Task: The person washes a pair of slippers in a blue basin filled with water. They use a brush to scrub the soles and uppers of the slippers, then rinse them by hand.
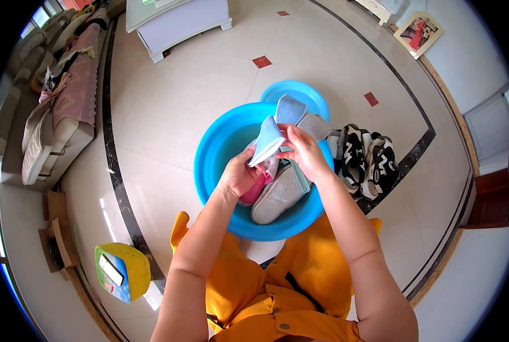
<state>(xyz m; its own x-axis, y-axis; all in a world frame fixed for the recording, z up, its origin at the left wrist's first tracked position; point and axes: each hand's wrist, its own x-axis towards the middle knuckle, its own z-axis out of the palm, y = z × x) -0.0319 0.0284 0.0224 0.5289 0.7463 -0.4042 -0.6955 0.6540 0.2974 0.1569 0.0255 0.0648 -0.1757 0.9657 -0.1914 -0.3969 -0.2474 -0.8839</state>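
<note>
Above a large blue plastic basin (pixel 213 205), my left hand (pixel 240 175) grips the lower edge of a folded light-blue and white cloth item (pixel 268 139). My right hand (pixel 299 151) touches its right side, thumb and fingers bent around the edge; how firmly it holds is unclear. Inside the basin lie a slipper with a pale, worn sole (pixel 275 199), a pink item (pixel 254 190) and a pale green strap-like piece (pixel 299 175). A ribbed blue fabric piece (pixel 290 110) and a grey one (pixel 314 126) rest at the basin's far rim, partly over a smaller blue basin (pixel 310 90).
Black and white sneakers (pixel 367 164) stand right of the basin. A yellow stool (pixel 139 273) with a phone (pixel 111 270) on it is at lower left. Cardboard boxes (pixel 59 239) and a sofa (pixel 72 141) line the left. A white cabinet (pixel 186 28) stands ahead.
</note>
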